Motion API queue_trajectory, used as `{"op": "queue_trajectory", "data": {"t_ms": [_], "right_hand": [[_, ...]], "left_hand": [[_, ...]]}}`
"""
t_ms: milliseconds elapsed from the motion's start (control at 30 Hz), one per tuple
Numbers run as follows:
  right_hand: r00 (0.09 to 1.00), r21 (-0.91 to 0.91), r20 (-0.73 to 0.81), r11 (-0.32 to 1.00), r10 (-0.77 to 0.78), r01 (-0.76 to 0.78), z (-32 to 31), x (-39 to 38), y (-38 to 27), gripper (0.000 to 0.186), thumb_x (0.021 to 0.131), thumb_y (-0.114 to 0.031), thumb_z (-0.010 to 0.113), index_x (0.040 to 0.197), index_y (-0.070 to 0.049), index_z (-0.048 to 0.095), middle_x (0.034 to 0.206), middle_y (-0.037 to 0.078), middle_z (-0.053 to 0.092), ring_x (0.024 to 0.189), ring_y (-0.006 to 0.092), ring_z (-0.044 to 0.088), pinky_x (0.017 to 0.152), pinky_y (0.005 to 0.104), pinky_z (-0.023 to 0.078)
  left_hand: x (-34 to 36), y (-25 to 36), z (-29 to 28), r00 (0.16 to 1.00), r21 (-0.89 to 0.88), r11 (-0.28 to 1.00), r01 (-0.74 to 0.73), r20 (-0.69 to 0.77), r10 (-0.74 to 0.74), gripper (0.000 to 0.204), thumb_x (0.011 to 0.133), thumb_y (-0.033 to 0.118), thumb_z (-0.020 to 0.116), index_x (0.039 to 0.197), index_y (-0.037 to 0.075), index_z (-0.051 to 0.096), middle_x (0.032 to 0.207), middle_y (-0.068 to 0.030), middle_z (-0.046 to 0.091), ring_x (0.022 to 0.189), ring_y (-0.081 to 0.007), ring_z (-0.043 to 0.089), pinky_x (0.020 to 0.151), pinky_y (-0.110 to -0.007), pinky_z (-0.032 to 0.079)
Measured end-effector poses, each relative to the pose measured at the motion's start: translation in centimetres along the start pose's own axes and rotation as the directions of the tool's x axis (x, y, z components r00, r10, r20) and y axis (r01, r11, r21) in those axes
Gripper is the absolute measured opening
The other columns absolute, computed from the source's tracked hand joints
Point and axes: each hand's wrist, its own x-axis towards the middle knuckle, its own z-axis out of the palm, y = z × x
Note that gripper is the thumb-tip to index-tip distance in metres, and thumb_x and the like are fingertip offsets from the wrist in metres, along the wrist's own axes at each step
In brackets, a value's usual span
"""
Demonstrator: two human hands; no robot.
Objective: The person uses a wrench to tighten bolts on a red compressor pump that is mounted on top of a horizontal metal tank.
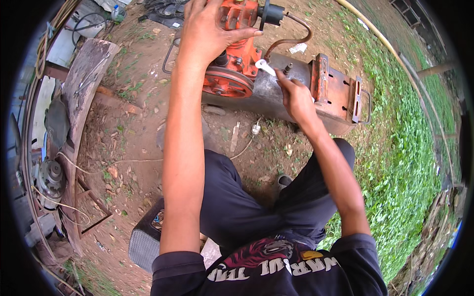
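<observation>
My left hand point(205, 37) reaches to the top of the view, resting against the orange compressor pump point(239, 17). Its thumb stretches across the pump's front, and its fingertips are partly cut off by the upper edge. In my right hand point(298, 101) is a silver wrench point(266, 67), its ring end pointing at the pump's base, near the bolts. Whether the ring sits on a bolt I cannot tell. Below the pump's left part is an orange pulley wheel point(227, 84). The pump stands on a grey metal air tank point(276, 93), with a curved copper-coloured pipe point(303, 37) beside it.
A rusty mounting bracket point(338, 89) tops the tank's right end. Left stands a worn wooden plank bench point(89, 79); a round grey motor-like part point(51, 177) lies beside it. A pale cord point(128, 162) with a plug point(256, 128) crosses the dirt. Grass point(405, 172) grows at right.
</observation>
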Motion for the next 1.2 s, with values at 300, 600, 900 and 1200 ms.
{"op": "queue_trajectory", "data": {"t_ms": [300, 600, 900, 1200], "right_hand": [[0.954, 0.295, 0.091, 0.907, 0.287, -0.301, 2.7, -2.1, -6.4, 0.043, 0.093, -0.005, 0.055, 0.135, 0.006, 0.054, 0.075, 0.034, 0.064, 0.076, 0.0468, 0.069, 0.072, 0.0564, 0.055], [0.957, 0.002, 0.224, 0.982, 0.183, -0.188, 3.5, -1.2, -6.3, 0.069, 0.081, 0.002, 0.052, 0.147, 0.012, 0.034, 0.077, 0.03, 0.067, 0.071, 0.0432, 0.07, 0.066, 0.0512, 0.059], [0.991, -0.209, 0.104, 0.972, -0.088, 0.109, 0.9, 0.9, 2.3, 0.058, 0.091, -0.004, 0.046, 0.141, -0.031, 0.056, 0.08, 0.021, 0.068, 0.07, 0.0383, 0.069, 0.068, 0.0495, 0.057], [0.943, 0.356, -0.041, 0.887, 0.33, -0.294, 1.1, -2.5, -4.4, 0.038, 0.092, -0.004, 0.061, 0.13, -0.002, 0.064, 0.076, 0.03, 0.066, 0.07, 0.0441, 0.069, 0.067, 0.0493, 0.055]], "left_hand": [[-0.2, -0.2, 0.3, 1.0, -0.018, 1.0, 0.005, -0.02, -0.006, 0.085, 0.053, 0.033, 0.097, 0.123, 0.002, 0.061, 0.122, -0.0169, 0.058, 0.116, -0.0381, 0.054, 0.1, -0.045, 0.045], [-0.1, -0.1, 0.5, 1.0, -0.033, 0.999, 0.006, -0.018, -0.007, 0.085, 0.053, 0.032, 0.097, 0.122, 0.0, 0.061, 0.121, -0.0172, 0.058, 0.115, -0.0378, 0.055, 0.1, -0.045, 0.045], [0.0, 0.0, 0.4, 1.0, -0.028, 1.0, 0.014, 0.008, -0.014, 0.086, 0.056, 0.034, 0.097, 0.125, 0.0, 0.06, 0.126, -0.0197, 0.057, 0.121, -0.039, 0.052, 0.104, -0.046, 0.044], [-0.2, -0.4, 0.0, 1.0, -0.011, 1.0, 0.021, 0.016, -0.02, 0.089, 0.055, 0.035, 0.096, 0.128, 0.0, 0.058, 0.126, -0.0184, 0.057, 0.121, -0.0388, 0.052, 0.103, -0.045, 0.045]]}}
